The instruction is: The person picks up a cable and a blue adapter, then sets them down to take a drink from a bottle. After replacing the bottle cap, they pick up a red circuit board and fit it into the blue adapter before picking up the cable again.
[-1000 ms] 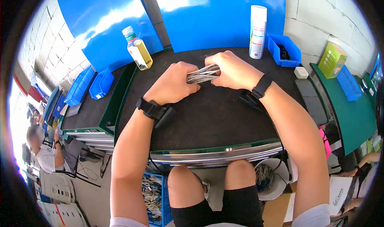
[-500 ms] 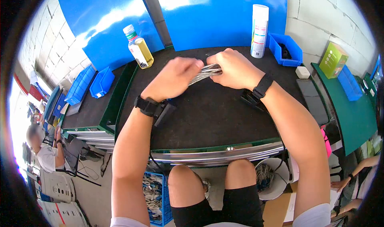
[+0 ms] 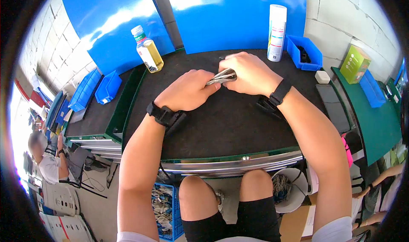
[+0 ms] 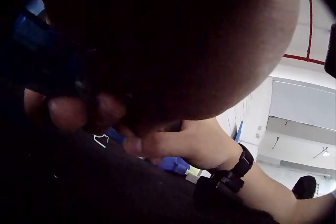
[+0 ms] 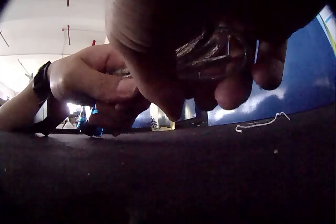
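Note:
A bundle of silvery-grey cord spans the short gap between the two hands, above the dark mat. The left hand pinches its left end, thumb below. Curled round the other end is the right hand. In the right wrist view the looped strands lie inside the right hand's fingers, with the left hand close beside. The left wrist view is dark; the right hand shows there, and the cord cannot be made out.
A bottle of yellow liquid and a white spray can stand at the back. A blue bin is at the back right, a phone-like slab at the right edge. A white string piece lies on the mat.
The left hand moved over the cord, fingers lifting and blurred half a second ago, and now pinches it closer to the right hand. Less cord shows between the hands. The right hand has barely shifted.

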Demonstrator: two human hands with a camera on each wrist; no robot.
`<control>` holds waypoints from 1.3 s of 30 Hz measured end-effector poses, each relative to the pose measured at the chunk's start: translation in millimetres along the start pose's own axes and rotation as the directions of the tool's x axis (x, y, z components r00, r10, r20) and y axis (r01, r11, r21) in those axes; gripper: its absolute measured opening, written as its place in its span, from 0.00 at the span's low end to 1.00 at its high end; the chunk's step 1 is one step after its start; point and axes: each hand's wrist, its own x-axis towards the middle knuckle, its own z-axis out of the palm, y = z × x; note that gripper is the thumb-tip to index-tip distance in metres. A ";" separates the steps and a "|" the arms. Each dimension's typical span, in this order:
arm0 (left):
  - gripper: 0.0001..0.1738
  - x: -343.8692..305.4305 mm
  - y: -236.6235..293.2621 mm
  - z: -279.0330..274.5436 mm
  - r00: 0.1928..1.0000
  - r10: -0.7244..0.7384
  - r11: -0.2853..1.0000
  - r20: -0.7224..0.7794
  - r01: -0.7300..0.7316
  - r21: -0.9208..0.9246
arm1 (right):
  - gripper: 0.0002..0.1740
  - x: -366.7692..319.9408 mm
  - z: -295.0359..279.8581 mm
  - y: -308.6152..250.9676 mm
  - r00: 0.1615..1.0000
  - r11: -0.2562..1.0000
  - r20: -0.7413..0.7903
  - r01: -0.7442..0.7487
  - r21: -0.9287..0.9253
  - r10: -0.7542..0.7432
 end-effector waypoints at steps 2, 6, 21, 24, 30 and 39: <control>0.16 0.8 -5.6 2.6 1.000 0.003 1.000 -0.018 -0.003 -0.010 | 0.14 1.1 0.8 -0.4 0.994 0.997 -0.080 0.076 -0.010 -0.076; 0.17 3.5 -12.0 1.3 0.999 -0.028 0.993 -0.026 0.025 -0.111 | 0.21 4.5 -2.3 -5.0 0.940 0.957 -0.183 0.280 -0.071 -0.289; 0.12 -1.7 21.5 -3.7 0.981 0.038 0.981 -0.192 0.001 0.196 | 0.08 1.0 -5.6 -9.9 0.993 0.986 0.120 0.006 -0.165 0.014; 0.13 -4.1 19.8 1.9 0.993 0.029 0.957 -0.114 0.006 0.289 | 0.09 -0.2 -5.8 -12.8 0.993 0.972 0.117 0.023 -0.232 0.004; 0.17 -5.9 11.7 7.1 0.996 0.026 0.952 -0.085 0.002 0.307 | 0.09 0.6 -7.2 -11.1 0.994 0.987 0.088 0.070 -0.143 -0.057; 0.13 -1.9 6.0 4.9 0.994 0.008 0.967 -0.110 0.020 0.253 | 0.10 1.0 -4.0 -3.5 0.988 0.991 0.127 0.098 -0.087 -0.087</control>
